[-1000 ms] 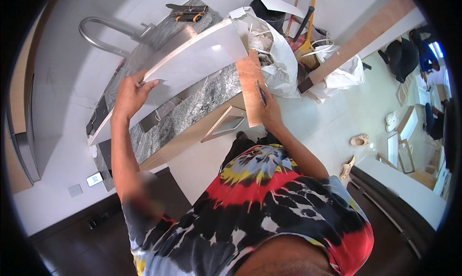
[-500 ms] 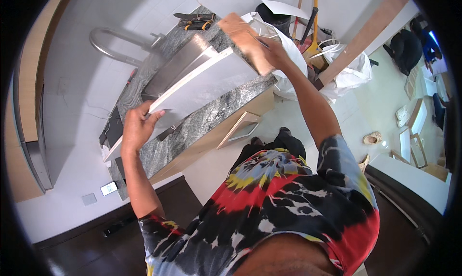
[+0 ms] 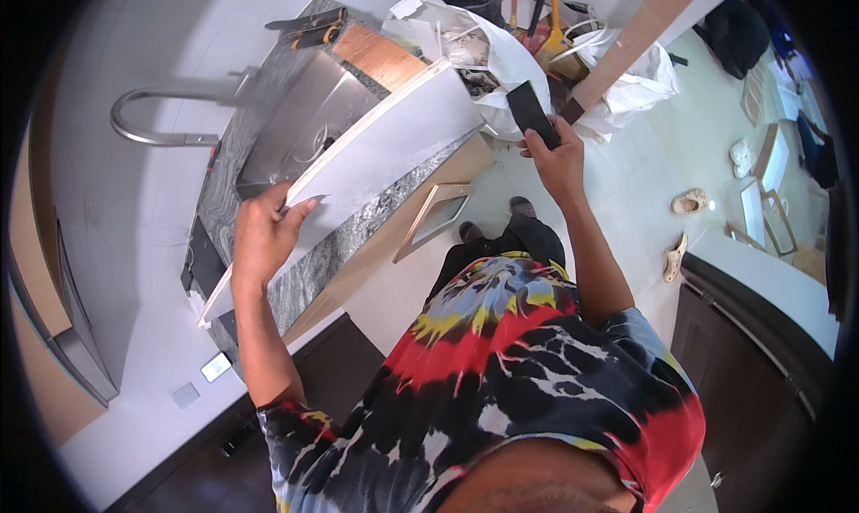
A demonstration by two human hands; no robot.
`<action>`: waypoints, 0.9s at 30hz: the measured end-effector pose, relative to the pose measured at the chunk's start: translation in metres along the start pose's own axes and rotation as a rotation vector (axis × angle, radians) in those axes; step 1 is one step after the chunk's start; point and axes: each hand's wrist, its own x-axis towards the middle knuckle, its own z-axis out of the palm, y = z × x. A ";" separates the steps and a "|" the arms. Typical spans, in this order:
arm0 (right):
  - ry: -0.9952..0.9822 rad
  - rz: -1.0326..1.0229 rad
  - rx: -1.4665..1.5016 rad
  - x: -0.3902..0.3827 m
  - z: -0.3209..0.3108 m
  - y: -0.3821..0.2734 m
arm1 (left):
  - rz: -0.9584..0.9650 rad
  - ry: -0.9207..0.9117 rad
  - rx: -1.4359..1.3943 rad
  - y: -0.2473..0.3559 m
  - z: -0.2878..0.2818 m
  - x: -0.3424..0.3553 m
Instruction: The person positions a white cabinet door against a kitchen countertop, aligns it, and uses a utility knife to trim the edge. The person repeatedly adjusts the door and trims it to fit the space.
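My left hand (image 3: 261, 236) grips the near end of a long white board (image 3: 376, 155) that rests tilted on the speckled granite counter (image 3: 340, 245), over the steel sink (image 3: 300, 119). My right hand (image 3: 553, 155) is off the board, raised to its right, and holds a flat black rectangular object (image 3: 530, 110). A brown wooden block (image 3: 385, 57) lies at the board's far end.
A curved steel faucet (image 3: 152, 128) arches left of the sink. Tools with orange handles (image 3: 313, 28) lie on the counter's far end. White plastic bags (image 3: 501, 57) with debris and broom handles stand beyond. Sandals (image 3: 687, 204) lie on the pale floor at right. A dark cabinet (image 3: 761, 352) stands at right.
My right hand let go of the board's far end and now holds a black flat object. The board has dropped lower onto the counter, and my left hand has slid along it.
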 end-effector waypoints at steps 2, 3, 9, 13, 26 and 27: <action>0.069 -0.019 -0.057 -0.006 -0.013 0.009 | 0.121 0.028 -0.072 0.011 0.012 0.017; 0.090 -0.062 -0.165 -0.007 -0.018 0.012 | 0.122 0.030 -0.098 0.015 0.016 0.025; 0.131 -0.164 -0.188 0.004 -0.015 -0.006 | 0.078 0.068 -0.035 0.033 0.019 0.041; -0.013 -0.277 -0.238 0.027 -0.001 -0.029 | 0.127 0.034 -0.123 0.057 0.020 0.047; -0.070 -0.588 -0.110 0.056 0.061 -0.056 | 0.016 0.075 0.017 0.127 0.045 0.098; -0.082 -0.439 -0.176 0.057 0.064 -0.013 | 0.043 0.102 0.008 0.122 0.045 0.095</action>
